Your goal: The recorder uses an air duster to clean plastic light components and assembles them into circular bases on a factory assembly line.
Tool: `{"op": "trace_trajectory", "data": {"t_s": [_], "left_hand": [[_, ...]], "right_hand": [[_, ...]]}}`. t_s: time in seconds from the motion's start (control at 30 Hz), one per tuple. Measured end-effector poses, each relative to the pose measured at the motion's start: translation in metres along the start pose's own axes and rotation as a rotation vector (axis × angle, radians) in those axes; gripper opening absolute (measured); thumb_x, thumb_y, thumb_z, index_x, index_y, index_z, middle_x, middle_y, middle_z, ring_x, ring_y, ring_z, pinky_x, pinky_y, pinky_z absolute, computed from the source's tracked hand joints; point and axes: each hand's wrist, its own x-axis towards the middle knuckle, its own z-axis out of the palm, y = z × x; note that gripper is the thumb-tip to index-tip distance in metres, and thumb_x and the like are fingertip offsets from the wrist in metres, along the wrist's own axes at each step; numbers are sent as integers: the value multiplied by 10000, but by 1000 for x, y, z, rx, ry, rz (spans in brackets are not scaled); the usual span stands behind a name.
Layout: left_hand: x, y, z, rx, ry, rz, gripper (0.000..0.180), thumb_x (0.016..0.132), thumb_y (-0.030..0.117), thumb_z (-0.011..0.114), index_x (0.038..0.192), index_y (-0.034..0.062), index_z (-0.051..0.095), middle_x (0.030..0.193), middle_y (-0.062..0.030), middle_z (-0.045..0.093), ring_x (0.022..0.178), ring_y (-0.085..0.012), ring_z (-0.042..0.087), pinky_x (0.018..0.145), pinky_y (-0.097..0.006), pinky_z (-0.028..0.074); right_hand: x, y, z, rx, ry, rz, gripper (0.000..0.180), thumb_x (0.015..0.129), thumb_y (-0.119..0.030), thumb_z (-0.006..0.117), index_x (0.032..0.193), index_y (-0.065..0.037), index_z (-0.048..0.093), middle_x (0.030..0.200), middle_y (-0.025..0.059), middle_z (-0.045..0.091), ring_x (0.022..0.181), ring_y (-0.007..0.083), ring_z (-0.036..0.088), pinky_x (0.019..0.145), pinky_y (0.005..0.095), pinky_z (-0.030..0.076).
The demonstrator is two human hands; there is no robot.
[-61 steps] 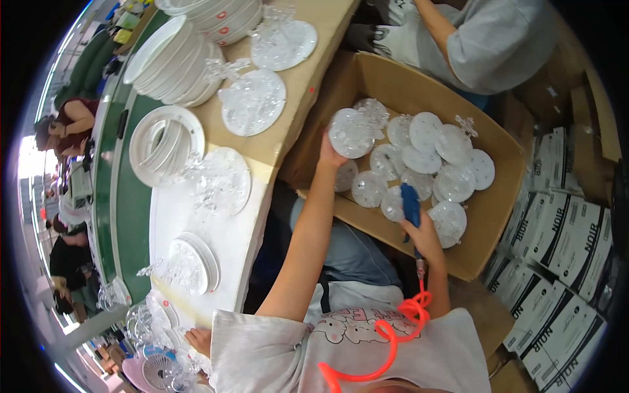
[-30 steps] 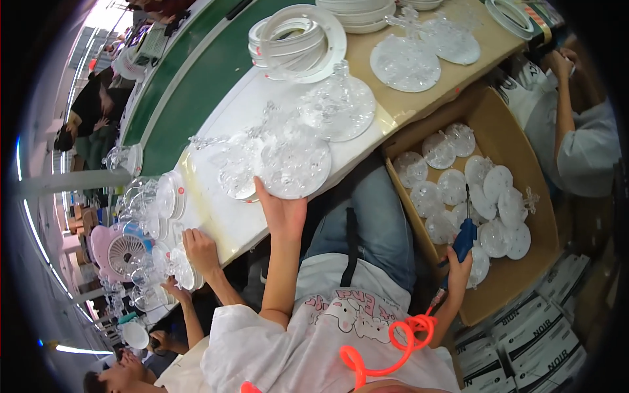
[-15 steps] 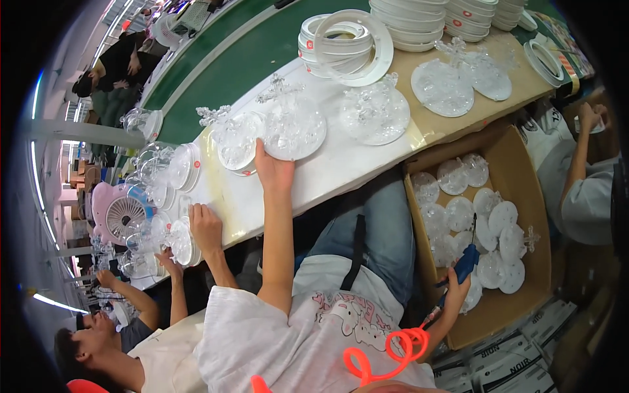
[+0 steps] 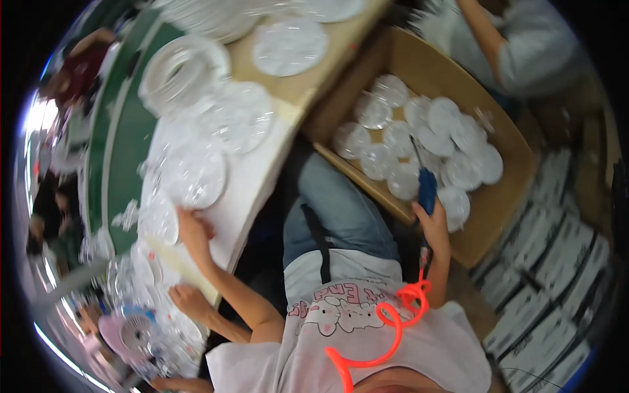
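My right hand (image 4: 432, 219) is closed around a blue air blow gun (image 4: 427, 191) with a thin dark nozzle. An orange coiled hose (image 4: 393, 321) trails from its lower end. The nozzle reaches over round white discs with clear plastic parts (image 4: 401, 180) in a cardboard box (image 4: 367, 177). On the white worktable (image 4: 229, 203), my left hand (image 4: 194, 229) is at the edge of a smaller disc (image 4: 159, 219), fingers bent and smeared by motion. Whether it grips that disc is unclear. Beyond it lies a larger clear-topped disc (image 4: 193, 173).
White rings (image 4: 183, 72) are stacked farther along the table, beside a green conveyor belt (image 4: 118, 141). A co-worker's hand (image 4: 188, 301) rests near the table edge at lower left. Another person's arm (image 4: 483, 36) is beyond the box. Printed cartons (image 4: 544, 281) lie at right.
My view has turned, swinging the table to the left and the box upward. My left hand now sits by the smaller disc. The blow gun stays in my right hand, over the box.
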Motion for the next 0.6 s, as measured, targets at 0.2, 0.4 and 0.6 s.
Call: {"op": "trace_trajectory", "data": {"t_s": [0.2,0.4,0.6], "left_hand": [[-68,29,43,490,-22,644,313,912,248,470,790,-2,613,557,-22,515,480,-70,426,429,-231,361],[-122,42,268,449,-968,1052,329,771,294,628,943,19,574,787,-144,607,745,-303,598,629,-394,473],[-126,6,438,757,-1010,1398,484,702,356,670,1063,62,535,995,-161,555,902,-333,556,689,-424,483]], "right_hand": [[-15,-1,-30,-172,44,135,313,795,-239,596,943,17,493,614,137,537,559,235,557,551,343,420],[-18,-3,-43,-265,-9,223,332,791,-254,592,956,15,486,668,203,539,631,363,553,596,396,426],[-31,12,-54,-244,155,179,361,788,-258,603,1006,11,502,684,200,562,649,329,594,588,389,436]]}}
